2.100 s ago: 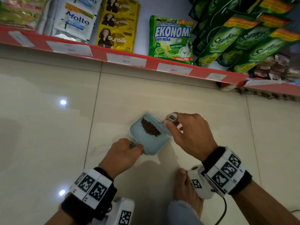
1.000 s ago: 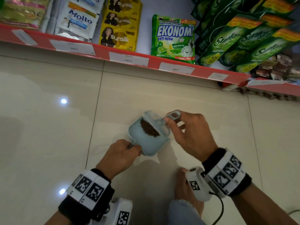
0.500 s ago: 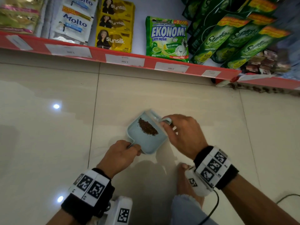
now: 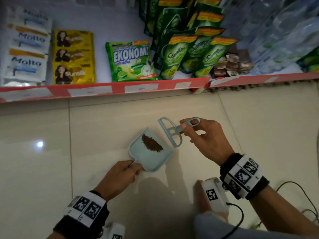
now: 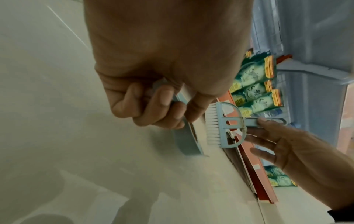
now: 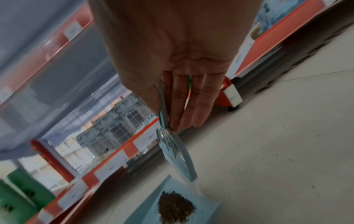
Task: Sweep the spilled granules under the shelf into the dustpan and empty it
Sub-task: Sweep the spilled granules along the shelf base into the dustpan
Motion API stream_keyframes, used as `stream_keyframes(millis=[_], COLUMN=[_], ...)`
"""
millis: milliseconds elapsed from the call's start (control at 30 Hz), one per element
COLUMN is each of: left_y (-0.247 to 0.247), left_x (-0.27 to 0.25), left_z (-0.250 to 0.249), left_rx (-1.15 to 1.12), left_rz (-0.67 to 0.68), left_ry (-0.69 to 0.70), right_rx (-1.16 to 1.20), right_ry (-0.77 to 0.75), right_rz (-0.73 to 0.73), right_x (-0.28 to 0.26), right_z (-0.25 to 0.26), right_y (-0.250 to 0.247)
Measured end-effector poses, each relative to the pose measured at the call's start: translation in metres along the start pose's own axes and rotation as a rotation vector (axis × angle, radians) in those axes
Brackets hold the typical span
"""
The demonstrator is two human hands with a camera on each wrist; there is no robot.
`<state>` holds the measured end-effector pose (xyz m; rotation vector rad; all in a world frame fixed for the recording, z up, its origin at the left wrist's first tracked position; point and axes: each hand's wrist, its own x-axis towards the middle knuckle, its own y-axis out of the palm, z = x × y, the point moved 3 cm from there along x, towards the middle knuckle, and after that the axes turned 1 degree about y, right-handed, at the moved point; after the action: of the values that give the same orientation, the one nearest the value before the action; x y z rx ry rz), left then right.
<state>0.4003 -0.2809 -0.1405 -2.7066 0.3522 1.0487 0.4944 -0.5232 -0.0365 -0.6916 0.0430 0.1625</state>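
1. Two hands busy: left hand (image 4: 120, 175) grips the dustpan (image 4: 150, 152) handle; granules (image 4: 152, 144) heaped inside.
2. Right hand (image 4: 207, 140) pinches the brush (image 4: 170, 131) handle, just beside the pan.
3. Shelf (image 4: 103, 90) of sachets (image 4: 74, 57) stands beyond, floor (image 4: 51, 169) below.

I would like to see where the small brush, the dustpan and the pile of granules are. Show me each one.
small brush (image 4: 170, 133): head view, on its plastic back.
dustpan (image 4: 148, 159): head view, on its bare floor.
pile of granules (image 6: 175, 207): right wrist view, on the middle of the heap.
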Motion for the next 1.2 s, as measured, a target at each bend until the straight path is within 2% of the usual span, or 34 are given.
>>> stream_keyframes(millis=[233,367,567,733,833,1000,1100,1200], left_y=[0.033,0.052,0.080,0.100,0.110,0.130,0.144,0.157], left_x=[0.025,0.039,0.057,0.079,0.088,0.127,0.146,0.156], left_z=[-0.057,-0.089,-0.125,-0.143,-0.150,-0.173,-0.185,-0.192], left_rx=[-0.043,0.007,0.007,0.004,0.026,0.087,0.102,0.104], left_rz=[0.017,-0.006,-0.020,-0.011,0.054,0.140,0.191,0.236], left_ry=[0.046,0.082,0.001,-0.010,-0.005,-0.001,0.041,0.061], right_rx=[0.075,-0.013,-0.139,-0.227,-0.262,-0.564,-0.846,-0.965], right_ry=[-0.006,-0.142,-0.268,-0.192,-0.163,-0.145,-0.152,-0.108], right_rz=[-0.044,-0.052,0.004,0.013,0.020,0.192,0.166,0.137], right_x=[0.017,0.040,0.055,0.068,0.080,0.123,0.131,0.125], right_z=[-0.024,-0.039,-0.064,-0.089,-0.091,-0.085,-0.081,-0.078], right_y=[-0.057,-0.100,-0.164,-0.189,-0.197,-0.206,-0.216,-0.226])
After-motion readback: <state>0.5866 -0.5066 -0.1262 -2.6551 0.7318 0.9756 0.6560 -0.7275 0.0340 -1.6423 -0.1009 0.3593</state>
